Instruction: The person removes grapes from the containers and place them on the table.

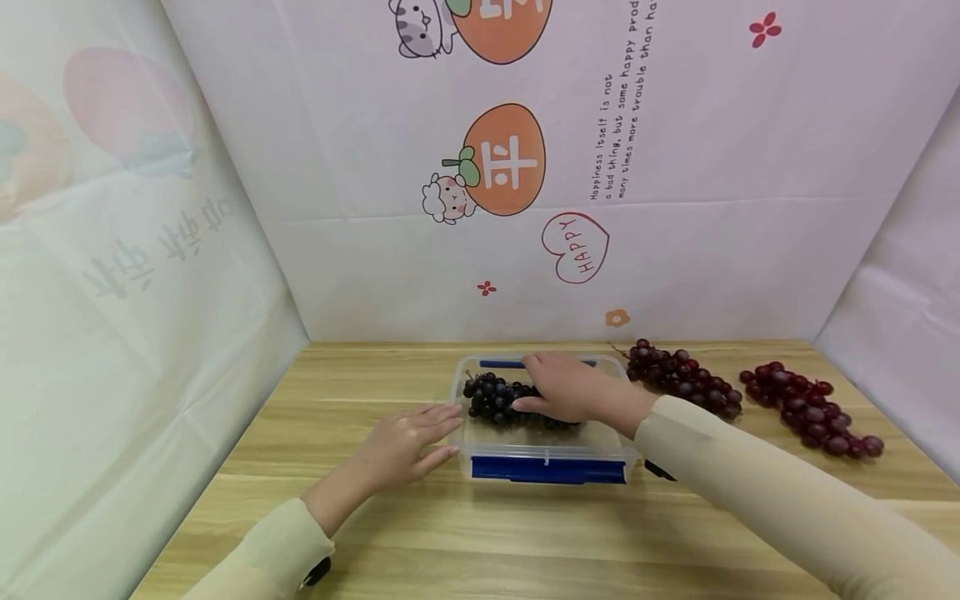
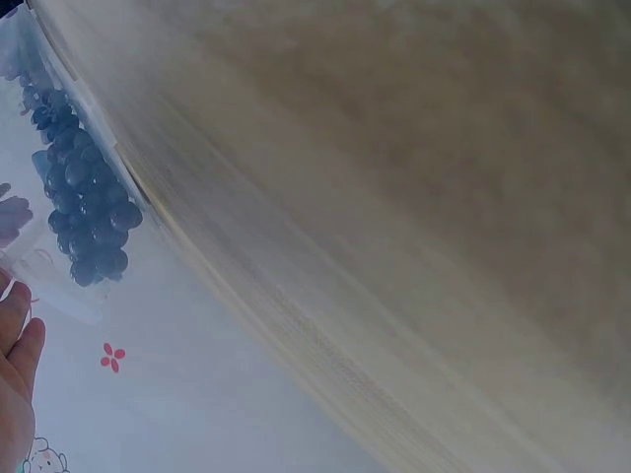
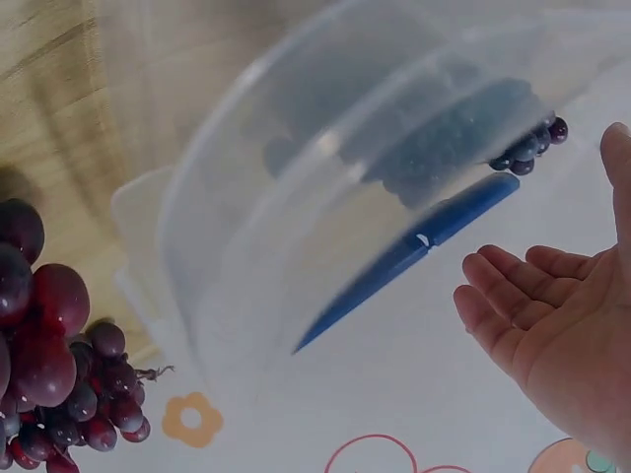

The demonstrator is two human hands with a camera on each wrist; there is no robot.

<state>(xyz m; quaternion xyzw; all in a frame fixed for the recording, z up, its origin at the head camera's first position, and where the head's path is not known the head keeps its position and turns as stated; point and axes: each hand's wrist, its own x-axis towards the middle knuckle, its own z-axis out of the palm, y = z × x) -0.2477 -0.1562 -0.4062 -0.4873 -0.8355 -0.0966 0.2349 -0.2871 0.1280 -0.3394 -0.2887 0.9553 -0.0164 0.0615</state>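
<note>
In the head view, a clear plastic box (image 1: 468, 440) with blue latches stands on the table, and a bunch of black grapes (image 1: 491, 400) lies within it. My right hand (image 1: 566, 387) is over the box and covers part of the bunch. The right wrist view shows that hand (image 3: 562, 305) with loosely bent fingers and nothing in them, apart from the black grapes (image 3: 537, 146). At the box's left side is my left hand (image 1: 408, 442), its straight fingertips right at the wall. Through the plastic, the left wrist view shows the grapes (image 2: 94, 212).
Two bunches of red grapes lie right of the box: a nearer bunch (image 1: 686, 379) beside it and a farther bunch (image 1: 813, 408). The wooden table (image 1: 300, 433) meets a printed white cloth (image 1: 390, 275) at the back, with white cloth on both sides.
</note>
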